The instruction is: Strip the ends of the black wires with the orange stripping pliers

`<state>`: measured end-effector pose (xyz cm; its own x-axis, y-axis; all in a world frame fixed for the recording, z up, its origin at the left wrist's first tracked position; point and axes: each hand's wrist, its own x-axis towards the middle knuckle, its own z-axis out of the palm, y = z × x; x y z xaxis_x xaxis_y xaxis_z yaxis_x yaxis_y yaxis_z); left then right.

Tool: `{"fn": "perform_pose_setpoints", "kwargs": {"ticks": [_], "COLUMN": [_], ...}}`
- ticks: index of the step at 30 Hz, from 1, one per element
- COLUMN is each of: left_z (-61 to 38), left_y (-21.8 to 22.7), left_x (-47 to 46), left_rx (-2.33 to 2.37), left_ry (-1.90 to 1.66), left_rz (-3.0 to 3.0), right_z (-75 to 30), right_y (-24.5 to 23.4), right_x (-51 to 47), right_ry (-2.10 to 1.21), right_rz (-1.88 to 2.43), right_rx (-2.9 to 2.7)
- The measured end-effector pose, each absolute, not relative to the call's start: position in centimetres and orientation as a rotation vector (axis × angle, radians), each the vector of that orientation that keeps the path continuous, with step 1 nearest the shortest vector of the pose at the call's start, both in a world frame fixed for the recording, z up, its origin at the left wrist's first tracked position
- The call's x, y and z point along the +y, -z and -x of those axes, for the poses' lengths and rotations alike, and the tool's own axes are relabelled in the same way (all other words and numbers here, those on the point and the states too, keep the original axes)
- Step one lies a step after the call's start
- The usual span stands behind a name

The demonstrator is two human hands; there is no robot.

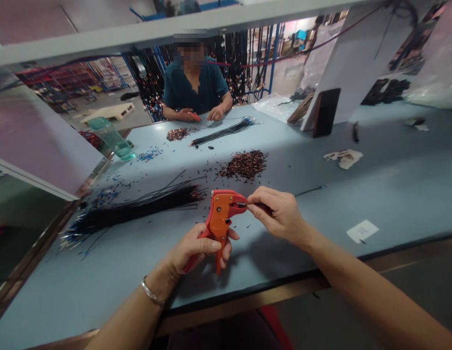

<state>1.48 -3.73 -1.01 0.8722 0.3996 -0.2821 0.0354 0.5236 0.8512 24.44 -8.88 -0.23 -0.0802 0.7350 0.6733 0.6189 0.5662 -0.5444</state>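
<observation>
My left hand is wrapped round the handles of an orange-red crimping tool, held upright above the blue table. My right hand pinches a thin black wire and holds its end at the tool's jaws. The wire trails off to the right across the table. A bundle of black wires with blue ends lies just left of the tool. A heap of small copper-coloured terminals sits behind the tool.
Across the table a person in a teal shirt works with a second wire bundle and a small terminal pile. A green bottle stands at left. A dark phone leans at right; paper scraps lie nearby.
</observation>
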Motion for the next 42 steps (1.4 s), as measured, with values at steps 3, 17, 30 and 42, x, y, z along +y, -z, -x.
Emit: {"fn": "perform_pose_setpoints", "kwargs": {"ticks": [3,17,30,42], "left_z": [-1.45,-1.36,-1.58,-1.89], "left_y": [1.05,1.01,1.19,0.95], "left_x": [-3.71,-3.87,-4.14,-4.33], "left_rx": [0.488,0.512,0.589,0.63], "left_ry": [-0.23,-0.235,-0.274,-0.28], "left_rz": [-1.004,-1.014,-1.054,-1.022], "right_z": [-24.6,-24.83,-25.1,-25.12], "right_y": [0.33,0.51,0.9,0.78], "right_x": [-8.72,-8.63,-8.3,-8.33], "right_ry": [-0.143,-0.177,-0.199,-0.246], "right_rz": [1.103,1.122,1.116,1.145], "right_rx": [-1.773,-1.782,-1.782,-1.802]}}
